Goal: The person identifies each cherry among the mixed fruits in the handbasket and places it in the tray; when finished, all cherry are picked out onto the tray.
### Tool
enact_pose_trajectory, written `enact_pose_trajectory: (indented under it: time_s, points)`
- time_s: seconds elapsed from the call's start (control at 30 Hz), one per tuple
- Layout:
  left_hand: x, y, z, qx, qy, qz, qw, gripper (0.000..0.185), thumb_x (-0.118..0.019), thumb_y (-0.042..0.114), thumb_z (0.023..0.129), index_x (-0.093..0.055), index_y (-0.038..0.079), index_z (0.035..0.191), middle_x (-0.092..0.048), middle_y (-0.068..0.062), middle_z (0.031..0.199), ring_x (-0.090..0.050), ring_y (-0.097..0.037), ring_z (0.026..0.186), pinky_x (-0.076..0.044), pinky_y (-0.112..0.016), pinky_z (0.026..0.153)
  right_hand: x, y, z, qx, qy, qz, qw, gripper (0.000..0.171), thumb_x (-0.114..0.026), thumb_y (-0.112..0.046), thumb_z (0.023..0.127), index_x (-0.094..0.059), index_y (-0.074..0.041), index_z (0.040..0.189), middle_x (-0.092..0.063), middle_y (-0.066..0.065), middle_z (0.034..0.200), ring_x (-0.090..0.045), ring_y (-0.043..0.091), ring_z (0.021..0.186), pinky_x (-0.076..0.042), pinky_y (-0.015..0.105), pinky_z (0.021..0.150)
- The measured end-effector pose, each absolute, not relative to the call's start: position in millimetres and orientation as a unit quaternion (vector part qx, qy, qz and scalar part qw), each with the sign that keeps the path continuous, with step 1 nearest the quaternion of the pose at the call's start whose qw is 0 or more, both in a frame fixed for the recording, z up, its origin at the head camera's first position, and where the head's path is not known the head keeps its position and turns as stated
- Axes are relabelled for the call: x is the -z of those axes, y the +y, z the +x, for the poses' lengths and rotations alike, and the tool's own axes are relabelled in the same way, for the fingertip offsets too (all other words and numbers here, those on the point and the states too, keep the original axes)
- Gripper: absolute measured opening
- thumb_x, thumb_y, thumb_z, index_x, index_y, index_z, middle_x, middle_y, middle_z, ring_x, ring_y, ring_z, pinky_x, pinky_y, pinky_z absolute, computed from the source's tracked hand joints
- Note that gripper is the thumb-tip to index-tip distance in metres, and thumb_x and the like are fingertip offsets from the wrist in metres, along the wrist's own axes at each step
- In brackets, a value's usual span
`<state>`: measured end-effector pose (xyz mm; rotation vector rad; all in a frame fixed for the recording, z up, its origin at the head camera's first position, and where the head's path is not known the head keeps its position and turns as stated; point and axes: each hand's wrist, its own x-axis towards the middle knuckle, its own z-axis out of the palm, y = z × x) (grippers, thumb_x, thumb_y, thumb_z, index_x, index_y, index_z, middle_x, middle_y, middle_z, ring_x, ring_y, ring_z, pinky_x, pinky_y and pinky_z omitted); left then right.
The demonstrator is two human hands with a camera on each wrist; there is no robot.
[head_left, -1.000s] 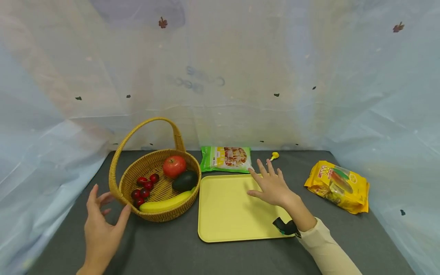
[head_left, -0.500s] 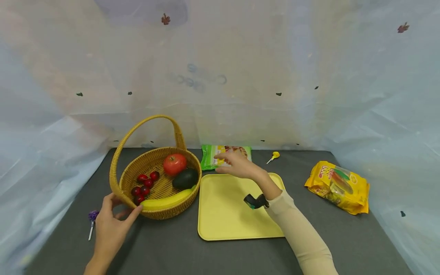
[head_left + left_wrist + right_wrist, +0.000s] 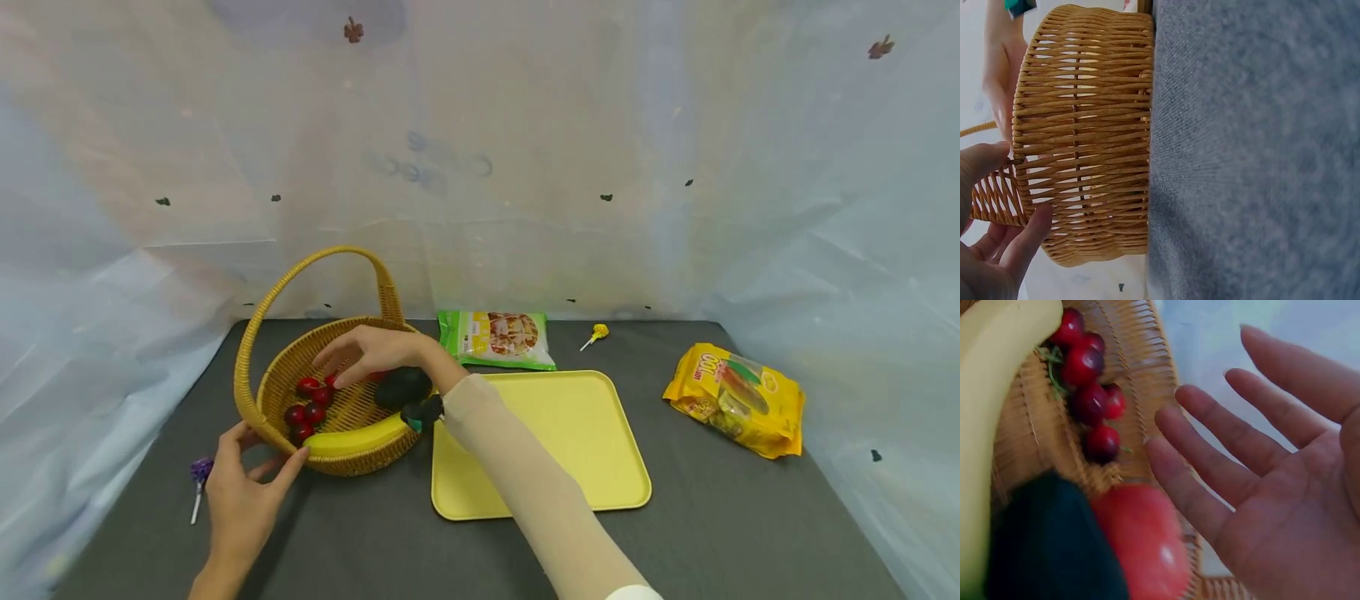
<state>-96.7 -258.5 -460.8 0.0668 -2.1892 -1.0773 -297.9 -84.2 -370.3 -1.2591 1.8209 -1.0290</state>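
Woven basket (image 3: pixel 360 467): stands on the dark tabletop (image 3: pixel 375 546), just left of the yellow tray (image 3: pixel 570 433); your left hand (image 3: pixel 243 504) has it by the rim, thumb and fingers pinching at the foot of the handle (image 3: pixel 388 298). Your right hand (image 3: pixel 378 348) is over the basket's inside, fingers spread and holding nothing; the right wrist view puts its fingertips near the cherries (image 3: pixel 1083 364) but apart from them. Handling estimates, none tested: basket should be light for its bulk, springy in the wall and grippy from its weave, so it could slide or tip if pushed; the rim by the handle foot is a sound place to brace, the top of the arch a better hold for lifting. Cherries, in the basket's left part: small, glossy, probably light and apt to roll; green stems show, whether joined you cannot tell. Take one across its sides, gently. Apple (image 3: pixel 1144 540), mostly behind your right hand in the head view: smooth, likely slippery, wants a broad span about its middle. Dark green fruit (image 3: pixel 402 388), beside it: grip across the narrow width. Banana (image 3: pixel 356 440), along the near wall: hold mid-length, light squeeze; real or imitation undetermined.
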Motion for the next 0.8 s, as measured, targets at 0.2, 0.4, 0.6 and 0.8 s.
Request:
enact_pose_trajectory:
  time_s: [0.2,0.4,0.6,0.8]
  points:
    - [461.1,-259.0,-97.1,0.419,-0.84,0.028,0.343,0.071,-0.085,-0.014,0.069,-0.049,-0.008,0.131,-0.054,-0.005,0.113,-0.049,0.004,0.102,-0.053,-0.003,0.067,383.7,-116.2,-293.7,0.37,0.699,-0.469,0.393,0.055,-0.069,-0.009,0.095,-0.049,-0.003,0.146,-0.049,0.014,0.147,-0.046,0.021,0.135,-0.05,0.014,0.092]
    - [461.3,-257.2,-100.6,0.434,-0.832,0.014,0.344,0.069,-0.083,-0.015,0.07,-0.049,-0.009,0.131,-0.053,0.0,0.113,-0.051,0.0,0.103,-0.055,-0.005,0.069,389.4,-124.9,-291.8,0.367,0.696,-0.435,0.439,0.059,-0.069,-0.011,0.095,-0.047,-0.007,0.148,-0.044,0.012,0.151,-0.042,0.018,0.138,-0.05,0.016,0.093]
    - [462.7,-255.3,-99.1,0.43,-0.835,0.024,0.344,0.069,-0.083,-0.014,0.071,-0.049,-0.009,0.131,-0.054,-0.01,0.113,-0.05,0.001,0.103,-0.054,-0.004,0.07,398.6,-130.5,-289.5,0.341,0.707,-0.428,0.448,0.06,-0.07,-0.015,0.095,-0.046,-0.007,0.149,-0.048,0.01,0.149,-0.045,0.018,0.135,-0.05,0.015,0.093]
    - [462.7,-257.0,-98.6,0.427,-0.838,0.026,0.34,0.068,-0.083,-0.014,0.072,-0.049,-0.009,0.13,-0.054,-0.013,0.112,-0.049,-0.001,0.102,-0.054,-0.005,0.07,403.2,-135.1,-287.7,0.335,0.704,-0.432,0.453,0.055,-0.071,-0.017,0.094,-0.052,-0.008,0.145,-0.054,0.007,0.143,-0.054,0.011,0.124,-0.052,0.02,0.095]
